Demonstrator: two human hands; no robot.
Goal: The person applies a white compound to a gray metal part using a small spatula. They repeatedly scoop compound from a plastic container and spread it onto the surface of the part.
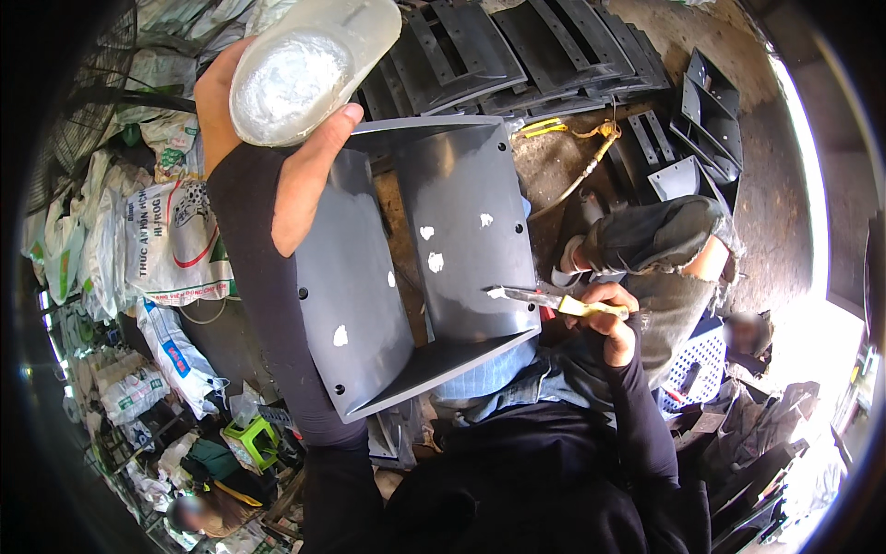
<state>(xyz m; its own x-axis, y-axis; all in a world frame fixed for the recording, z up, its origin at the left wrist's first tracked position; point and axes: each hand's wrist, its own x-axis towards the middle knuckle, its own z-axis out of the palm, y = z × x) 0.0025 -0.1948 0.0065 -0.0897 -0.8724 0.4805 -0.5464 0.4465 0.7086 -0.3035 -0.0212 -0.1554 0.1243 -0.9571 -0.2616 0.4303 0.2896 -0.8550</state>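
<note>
A dark grey curved part [466, 189] with two trough-like faces and bolt holes along its edges rests across my lap. Several white putty dabs dot its surface, and paler smeared patches show around them. My right hand [604, 319] is closed round the yellow handle of a putty knife [540, 297]. White paste sits on the blade's tip, which is at the part's right face; whether it touches I cannot tell. At the upper left, my left hand [309, 180] grips a translucent plastic tub [369, 46] with whitish paste inside, above the part's far left corner. Its fingers are partly hidden behind the tub.
Similar dark parts [554, 46] are stacked at the far side, with more [711, 111] at the far right. A yellow-ended hose [591, 166] lies on the floor. White sacks [166, 240] and a green stool [251, 441] stand left; a perforated white-blue basket [692, 365] is right.
</note>
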